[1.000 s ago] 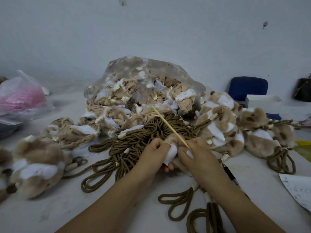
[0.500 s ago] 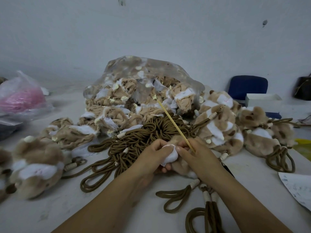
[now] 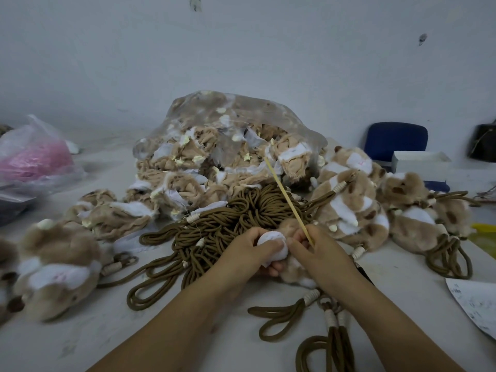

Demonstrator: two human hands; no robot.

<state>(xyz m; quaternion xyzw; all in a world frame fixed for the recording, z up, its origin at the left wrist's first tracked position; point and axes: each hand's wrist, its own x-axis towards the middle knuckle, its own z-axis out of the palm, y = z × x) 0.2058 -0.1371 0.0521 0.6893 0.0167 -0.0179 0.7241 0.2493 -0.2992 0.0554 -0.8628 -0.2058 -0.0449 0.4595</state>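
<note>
My left hand [image 3: 249,253] grips a small tan and white plush toy [image 3: 273,244] just above the table, its white part bulging between my fingers. My right hand [image 3: 319,253] pinches a thin wooden stick [image 3: 287,200] that slants up and to the left from my fingers; its lower end is hidden between my hand and the plush. The rest of the toy's tan fur [image 3: 295,269] shows under my right hand. Both hands sit close together over a pile of brown cord loops [image 3: 228,226].
A clear plastic bag [image 3: 230,140] of unstuffed plush skins lies behind the cords. Stuffed plush toys lie at right [image 3: 351,208] and at left [image 3: 56,267]. A bag with pink contents [image 3: 35,159] is far left. A blue chair [image 3: 394,140], white box [image 3: 418,163] and paper sheet [image 3: 475,304] are right.
The stick has swung more upright and its top end moved right. My hands have shifted slightly and the white part of the plush now bulges rounder under my left fingers.
</note>
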